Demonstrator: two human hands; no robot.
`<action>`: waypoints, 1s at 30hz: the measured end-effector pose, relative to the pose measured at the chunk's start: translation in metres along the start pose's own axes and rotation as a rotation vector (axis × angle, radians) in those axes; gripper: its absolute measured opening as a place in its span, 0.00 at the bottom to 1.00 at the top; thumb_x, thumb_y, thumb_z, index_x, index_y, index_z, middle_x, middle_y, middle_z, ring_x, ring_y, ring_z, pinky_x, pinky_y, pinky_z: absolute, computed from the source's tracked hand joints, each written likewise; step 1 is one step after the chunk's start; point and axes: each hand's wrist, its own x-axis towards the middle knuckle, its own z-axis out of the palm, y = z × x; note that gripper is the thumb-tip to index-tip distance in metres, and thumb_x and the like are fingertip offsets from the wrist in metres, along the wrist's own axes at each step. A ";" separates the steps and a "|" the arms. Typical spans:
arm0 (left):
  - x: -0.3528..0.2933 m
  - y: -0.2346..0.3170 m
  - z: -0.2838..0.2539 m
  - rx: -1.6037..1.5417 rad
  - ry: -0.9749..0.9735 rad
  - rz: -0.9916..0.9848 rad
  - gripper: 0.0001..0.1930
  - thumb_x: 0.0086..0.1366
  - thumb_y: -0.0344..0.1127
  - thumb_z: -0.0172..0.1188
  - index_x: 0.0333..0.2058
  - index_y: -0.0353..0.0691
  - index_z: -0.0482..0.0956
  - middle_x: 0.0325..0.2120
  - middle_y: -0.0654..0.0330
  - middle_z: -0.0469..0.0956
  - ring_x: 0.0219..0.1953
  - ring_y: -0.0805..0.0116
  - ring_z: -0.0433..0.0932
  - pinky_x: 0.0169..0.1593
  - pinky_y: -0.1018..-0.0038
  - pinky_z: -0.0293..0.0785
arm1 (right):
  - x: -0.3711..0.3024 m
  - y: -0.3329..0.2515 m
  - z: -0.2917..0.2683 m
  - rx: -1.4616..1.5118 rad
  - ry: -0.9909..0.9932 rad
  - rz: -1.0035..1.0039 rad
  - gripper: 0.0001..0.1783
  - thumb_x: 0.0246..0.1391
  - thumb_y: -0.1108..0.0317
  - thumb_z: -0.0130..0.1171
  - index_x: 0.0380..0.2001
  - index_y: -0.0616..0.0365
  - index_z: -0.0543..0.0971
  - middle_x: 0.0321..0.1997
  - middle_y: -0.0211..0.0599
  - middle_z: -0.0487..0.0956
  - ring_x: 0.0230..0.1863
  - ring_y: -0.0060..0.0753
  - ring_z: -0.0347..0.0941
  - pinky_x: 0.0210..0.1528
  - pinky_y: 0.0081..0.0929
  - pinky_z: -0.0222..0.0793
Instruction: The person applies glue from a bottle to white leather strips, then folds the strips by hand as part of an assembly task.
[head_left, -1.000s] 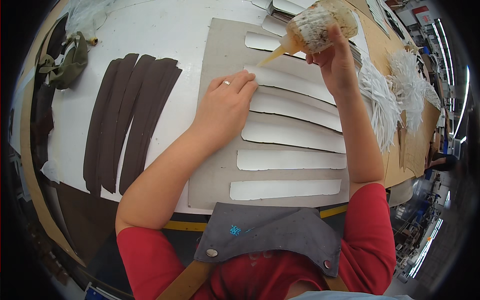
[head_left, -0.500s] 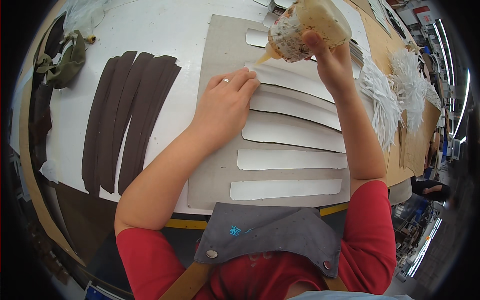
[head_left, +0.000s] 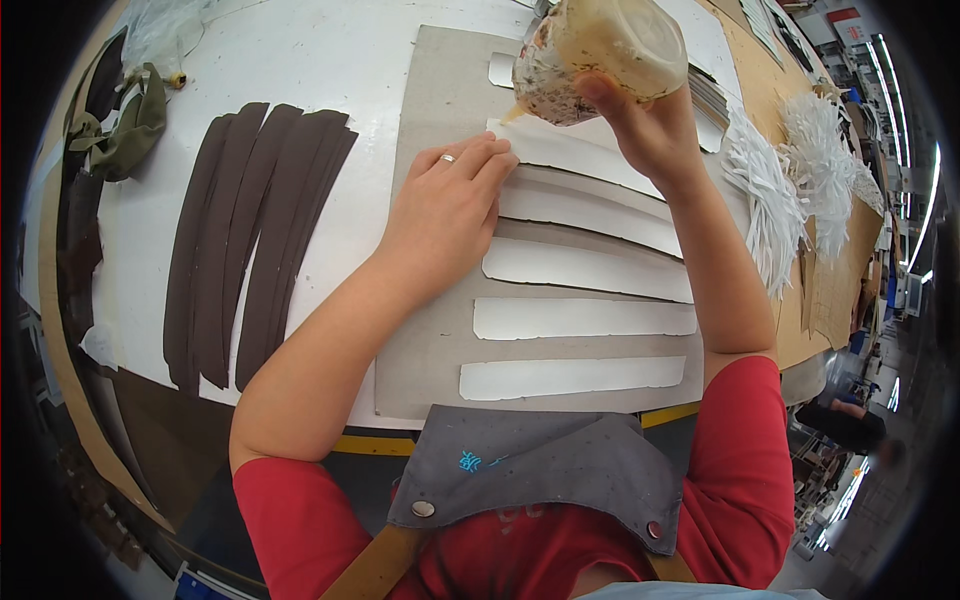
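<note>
Clasping the squeeze bottle point(head_left: 600, 60) above the white strip point(head_left: 580, 150), the right hand point(head_left: 655, 130) could oversqueeze and smear the left hand point(head_left: 450, 190), half-curled against that strip's left end.

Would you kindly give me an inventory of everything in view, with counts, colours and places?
Tabletop: one, white, beneath the work.
Board: one, grey, centre.
Flat strips: at least six, white, on board.
Long strips: several, dark brown, left of board.
Squeeze bottle: one, yellowish, tilted over board.
Cloth: one, olive green, upper left.
Plastic film: one heap, clear, upper left.
Stringy bundles: two, white, right.
Sheeting: count unclear, tan, right.
Other person: one, dark clothing, far right.
Apron: one, grey, bottom.
Sleeves: two, red, bottom.
Left hand: one, at a flat strip's end.
Right hand: one, around bottle.
</note>
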 end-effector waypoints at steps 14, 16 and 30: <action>-0.001 0.000 -0.001 0.003 -0.004 -0.012 0.17 0.60 0.23 0.52 0.49 0.41 0.71 0.50 0.58 0.74 0.55 0.60 0.72 0.57 0.64 0.63 | -0.008 -0.003 -0.021 -0.208 -0.002 -0.230 0.32 0.51 0.60 0.68 0.54 0.65 0.69 0.58 0.38 0.64 0.57 0.35 0.65 0.58 0.30 0.63; -0.001 0.000 0.000 0.007 -0.007 -0.006 0.18 0.60 0.23 0.52 0.50 0.41 0.71 0.50 0.58 0.74 0.55 0.60 0.72 0.57 0.64 0.63 | -0.013 -0.001 -0.027 -0.215 0.013 -0.227 0.31 0.51 0.60 0.68 0.53 0.65 0.69 0.58 0.39 0.64 0.57 0.35 0.65 0.58 0.30 0.63; 0.000 0.002 -0.003 0.044 -0.035 0.005 0.19 0.63 0.23 0.48 0.52 0.41 0.70 0.50 0.56 0.73 0.57 0.57 0.70 0.59 0.63 0.60 | -0.057 -0.005 -0.071 -0.236 0.122 -0.033 0.33 0.50 0.63 0.68 0.55 0.64 0.66 0.56 0.37 0.67 0.55 0.32 0.65 0.58 0.28 0.61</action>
